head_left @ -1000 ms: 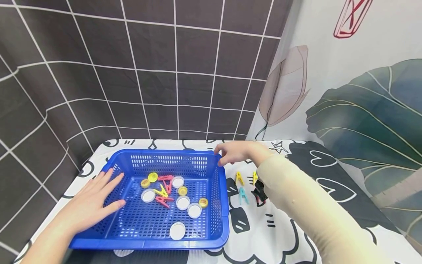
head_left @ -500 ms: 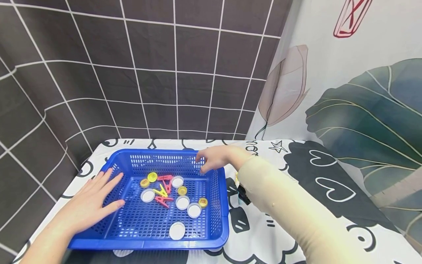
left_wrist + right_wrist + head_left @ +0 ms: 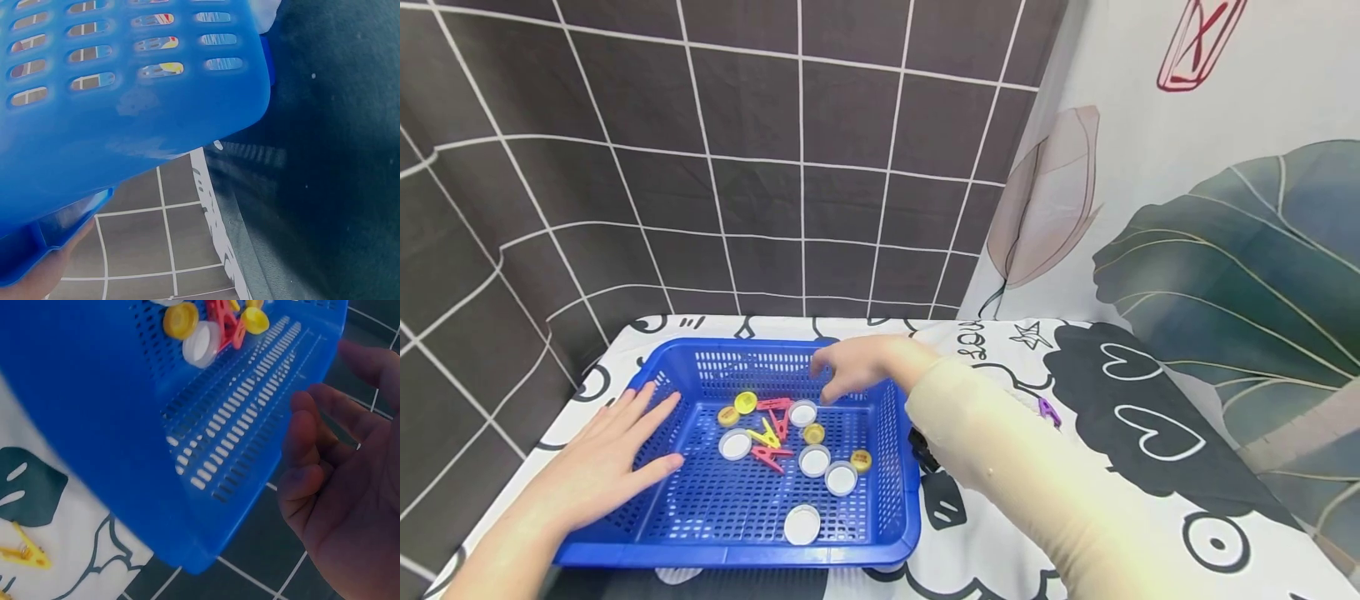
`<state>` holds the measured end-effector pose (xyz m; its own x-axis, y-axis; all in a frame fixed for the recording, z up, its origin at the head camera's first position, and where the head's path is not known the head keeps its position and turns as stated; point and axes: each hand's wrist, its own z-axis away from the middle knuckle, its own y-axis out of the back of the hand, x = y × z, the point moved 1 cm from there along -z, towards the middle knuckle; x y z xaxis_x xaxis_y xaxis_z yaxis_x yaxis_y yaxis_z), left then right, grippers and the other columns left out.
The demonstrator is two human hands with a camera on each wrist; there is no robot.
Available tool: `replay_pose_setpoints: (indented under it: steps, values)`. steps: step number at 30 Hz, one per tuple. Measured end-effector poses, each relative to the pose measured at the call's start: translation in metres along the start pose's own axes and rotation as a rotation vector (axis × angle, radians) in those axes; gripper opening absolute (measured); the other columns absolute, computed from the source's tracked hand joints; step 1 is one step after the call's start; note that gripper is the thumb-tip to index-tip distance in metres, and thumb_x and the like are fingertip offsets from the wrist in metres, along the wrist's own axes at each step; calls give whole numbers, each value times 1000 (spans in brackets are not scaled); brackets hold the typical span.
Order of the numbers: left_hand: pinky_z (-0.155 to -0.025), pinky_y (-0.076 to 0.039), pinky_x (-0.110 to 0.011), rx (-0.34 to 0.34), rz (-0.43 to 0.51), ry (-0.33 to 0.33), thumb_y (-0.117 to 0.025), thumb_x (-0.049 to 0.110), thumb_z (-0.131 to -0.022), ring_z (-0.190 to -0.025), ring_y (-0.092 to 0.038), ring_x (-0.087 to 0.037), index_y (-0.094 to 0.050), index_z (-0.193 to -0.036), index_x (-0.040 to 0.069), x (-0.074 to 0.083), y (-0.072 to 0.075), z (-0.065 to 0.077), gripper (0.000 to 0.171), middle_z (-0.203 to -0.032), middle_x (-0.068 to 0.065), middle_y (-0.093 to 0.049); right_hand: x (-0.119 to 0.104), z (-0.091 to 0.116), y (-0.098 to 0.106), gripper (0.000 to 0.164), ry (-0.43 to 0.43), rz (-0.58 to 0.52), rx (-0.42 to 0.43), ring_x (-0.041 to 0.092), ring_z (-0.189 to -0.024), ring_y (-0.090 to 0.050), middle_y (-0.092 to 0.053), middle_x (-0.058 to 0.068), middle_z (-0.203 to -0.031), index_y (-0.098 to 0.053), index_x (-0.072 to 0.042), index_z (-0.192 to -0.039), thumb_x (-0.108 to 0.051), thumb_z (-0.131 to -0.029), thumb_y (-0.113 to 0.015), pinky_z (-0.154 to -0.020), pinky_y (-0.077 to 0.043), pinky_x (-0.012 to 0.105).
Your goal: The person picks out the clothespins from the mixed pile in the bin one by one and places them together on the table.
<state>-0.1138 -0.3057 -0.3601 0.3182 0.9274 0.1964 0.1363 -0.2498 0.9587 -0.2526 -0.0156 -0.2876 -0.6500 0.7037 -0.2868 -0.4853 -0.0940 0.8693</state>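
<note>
A blue perforated plastic basket [image 3: 730,555] stands on the table. White round caps [image 3: 802,525], yellow caps [image 3: 861,460], pink clothespins [image 3: 771,458] and a yellow clothespin [image 3: 765,435] lie spread over its floor. My left hand [image 3: 602,462] rests at the basket's left rim, fingers spread. Over the back right of the basket is my right hand [image 3: 853,367]. In the right wrist view its fingers [image 3: 300,440] are loosely bent, with nothing between them, beside the basket wall [image 3: 94,412].
A purple clothespin [image 3: 1048,411] lies on the patterned tablecloth [image 3: 1000,533] right of the basket. Another clothespin, yellow [image 3: 28,553], shows outside the basket in the right wrist view. A dark gridded curtain [image 3: 842,200] hangs behind the table.
My right hand has moved left from the basket's right back corner to over its interior. The forearm now covers the clothespins beside the basket. The left hand has stayed in place.
</note>
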Motion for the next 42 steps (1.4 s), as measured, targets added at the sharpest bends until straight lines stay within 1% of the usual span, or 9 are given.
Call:
replay_pose_setpoints:
  steps: [3,7,10,19,24,30,33,38,42]
  values:
    - [-109,16,-28,16,-7,-13,-59,46,-88,-138,-12,-43,-33,-146,9,0,-1,0,73,-148,-28,-23,-4,-3,-2,51,13,-18,-18,14,-102,-58,-55,4,-128,-49,-13,-132,-31,-86,-63,-91,-46,31]
    - [-109,15,-29,9,-1,-6,-58,46,-89,-139,-12,-43,-33,-146,9,0,0,0,73,-149,-27,-22,-9,-10,-7,51,28,-23,-32,13,-103,-57,-54,2,-128,-49,-13,-133,-31,-87,-63,-91,-45,29]
    - [-110,15,-32,-6,9,5,-58,47,-89,-138,-11,-44,-33,-146,8,1,1,0,73,-149,-28,-21,-14,-14,-11,50,33,-4,-31,14,-110,-53,-53,1,-129,-50,-15,-131,-33,-87,-64,-96,-41,31]
    - [-110,15,-30,8,-2,-2,-58,47,-88,-138,-12,-44,-33,-146,9,1,1,1,73,-149,-28,-22,-23,-21,-21,55,59,-29,-61,12,-102,-54,-56,3,-124,-49,-17,-133,-28,-83,-70,-90,-45,31]
    - [-109,15,-28,9,-5,3,-58,47,-89,-138,-13,-44,-34,-146,9,1,1,1,73,-149,-27,-22,-28,-26,-27,57,92,-63,-83,12,-105,-52,-54,1,-127,-48,-20,-133,-22,-81,-72,-93,-44,32]
    - [-109,16,-29,-9,-2,7,-57,48,-89,-137,-14,-45,-35,-145,8,2,1,2,72,-148,-28,-23,-31,-32,-37,65,129,-144,-128,9,-90,-56,-59,3,-112,-44,-19,-138,-14,-80,-73,-80,-47,25]
    - [-109,16,-30,-13,-5,8,-57,48,-89,-137,-15,-45,-35,-145,8,2,0,2,72,-148,-28,-23,-30,-35,-43,65,138,-165,-129,7,-89,-55,-60,2,-107,-44,-20,-138,-13,-80,-73,-76,-47,23]
    - [-110,15,-31,-18,-5,15,-56,49,-89,-138,-14,-45,-35,-145,9,2,1,1,72,-149,-27,-22,-29,-40,-53,63,139,-156,-133,7,-91,-55,-59,0,-105,-44,-24,-136,-16,-80,-73,-79,-47,25]
    - [-110,14,-32,-13,-6,15,-56,49,-89,-137,-15,-45,-35,-145,9,1,2,1,72,-149,-27,-22,-29,-44,-59,62,131,-123,-130,8,-95,-54,-57,-2,-107,-46,-27,-135,-21,-80,-75,-88,-45,29]
